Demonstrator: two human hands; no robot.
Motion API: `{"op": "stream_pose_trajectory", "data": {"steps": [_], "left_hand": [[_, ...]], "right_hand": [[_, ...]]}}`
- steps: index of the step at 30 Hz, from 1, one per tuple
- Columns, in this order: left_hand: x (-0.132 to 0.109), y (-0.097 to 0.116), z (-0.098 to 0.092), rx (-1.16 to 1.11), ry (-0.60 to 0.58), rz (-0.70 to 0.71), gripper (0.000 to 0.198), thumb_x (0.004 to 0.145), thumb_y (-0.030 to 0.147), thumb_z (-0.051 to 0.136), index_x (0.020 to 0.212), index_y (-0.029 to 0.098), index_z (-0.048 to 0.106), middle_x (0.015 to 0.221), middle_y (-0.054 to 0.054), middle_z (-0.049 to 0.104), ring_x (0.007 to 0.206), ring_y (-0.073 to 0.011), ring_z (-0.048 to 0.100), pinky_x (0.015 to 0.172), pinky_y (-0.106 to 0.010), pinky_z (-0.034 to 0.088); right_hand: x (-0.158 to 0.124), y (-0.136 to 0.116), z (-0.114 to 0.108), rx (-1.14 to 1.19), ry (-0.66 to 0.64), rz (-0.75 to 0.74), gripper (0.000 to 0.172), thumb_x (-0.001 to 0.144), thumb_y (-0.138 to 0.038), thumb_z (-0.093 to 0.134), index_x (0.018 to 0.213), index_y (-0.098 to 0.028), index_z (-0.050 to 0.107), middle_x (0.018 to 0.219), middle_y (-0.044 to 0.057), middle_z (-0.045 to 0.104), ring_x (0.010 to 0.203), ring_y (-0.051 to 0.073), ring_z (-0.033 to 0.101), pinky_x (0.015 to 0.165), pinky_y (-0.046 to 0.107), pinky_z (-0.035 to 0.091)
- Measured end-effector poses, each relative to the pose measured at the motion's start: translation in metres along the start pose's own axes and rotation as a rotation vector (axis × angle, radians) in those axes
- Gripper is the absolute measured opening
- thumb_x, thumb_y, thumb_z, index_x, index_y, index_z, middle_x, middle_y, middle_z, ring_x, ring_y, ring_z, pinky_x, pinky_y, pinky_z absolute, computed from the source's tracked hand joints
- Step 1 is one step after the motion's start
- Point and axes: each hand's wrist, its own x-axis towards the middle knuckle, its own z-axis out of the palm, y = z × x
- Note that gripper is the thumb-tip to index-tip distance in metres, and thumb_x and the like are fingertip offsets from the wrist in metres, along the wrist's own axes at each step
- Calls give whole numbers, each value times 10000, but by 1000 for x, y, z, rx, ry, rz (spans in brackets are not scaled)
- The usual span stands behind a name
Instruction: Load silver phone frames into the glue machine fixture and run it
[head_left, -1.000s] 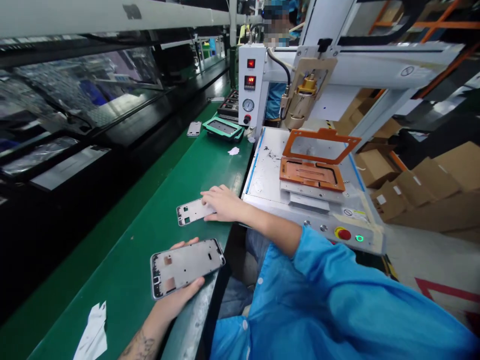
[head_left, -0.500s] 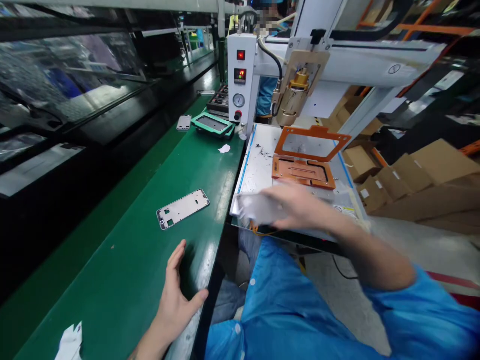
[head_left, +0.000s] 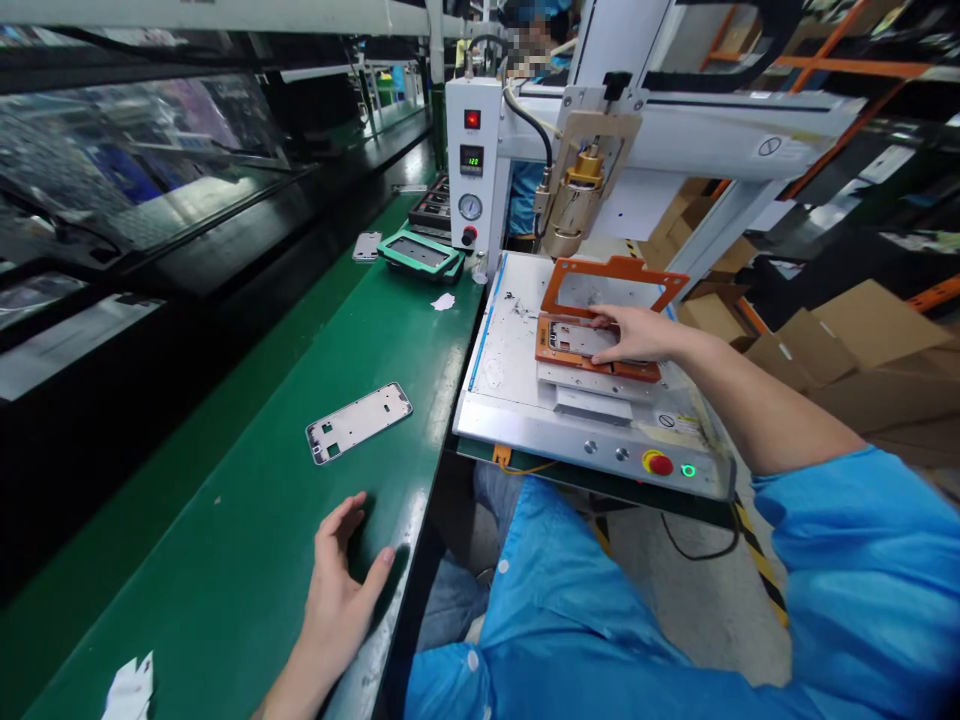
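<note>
My right hand (head_left: 636,333) reaches over the machine bed and grips a silver phone frame (head_left: 571,338), fingers on top and thumb at its near edge. That frame lies in the orange fixture (head_left: 550,355), whose hinged lid (head_left: 611,268) stands up behind it. My left hand (head_left: 341,578) rests open on the green belt (head_left: 247,560) near its front edge, holding nothing. A second phone frame (head_left: 358,421) lies flat on the belt ahead of my left hand.
The brass dispensing head (head_left: 574,205) hangs above the fixture beside a white control box (head_left: 472,150). A red button (head_left: 660,464) and green light (head_left: 688,470) sit on the machine's front. A teal tray (head_left: 420,255) lies farther along the belt. Cardboard boxes (head_left: 862,330) pile at right.
My right hand took the phone frame from my left hand, carried it right and set it in the orange fixture. My left hand, now without the frame, stays on the belt.
</note>
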Motion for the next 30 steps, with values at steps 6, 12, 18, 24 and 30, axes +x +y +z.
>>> {"op": "stream_pose_trajectory", "data": {"steps": [6,12,18,24,30], "left_hand": [[0,0,0,-5,-5,-21,705,885,441,770,1477,306,411,1537,-142,480,1445,-352,469,1255,-690,311],[3,0,0,1,-2,-27,714,874,465,773,1471,291,421,1514,-146,504,1412,-349,500,1246,-690,324],[4,3,2,-30,23,-49,740,819,477,821,1435,271,467,1478,-148,540,1402,-348,520,1258,-661,321],[4,4,1,-45,20,-54,704,849,479,796,1434,275,461,1468,-145,549,1403,-336,524,1265,-652,317],[-1,-1,-1,-10,4,-88,682,874,496,769,1442,286,457,1491,-148,549,1422,-350,511,1253,-684,320]], "right_hand": [[1,6,7,112,52,36,1138,610,-604,888,1574,-223,418,1357,126,692,1252,394,645,1114,556,523],[0,-9,4,105,8,58,1204,573,-556,917,1589,-189,385,1348,136,679,1234,379,641,1089,512,534],[-5,-26,-36,-196,506,-97,649,925,-479,652,1497,-200,524,1482,149,578,1359,384,500,1122,532,391],[-27,-25,-34,-397,473,-18,385,1001,-358,478,1224,-124,686,1182,202,717,1124,357,583,958,485,386],[-138,-2,31,-176,408,51,261,945,-529,500,914,-338,675,1049,148,731,1046,412,640,876,556,453]]}}
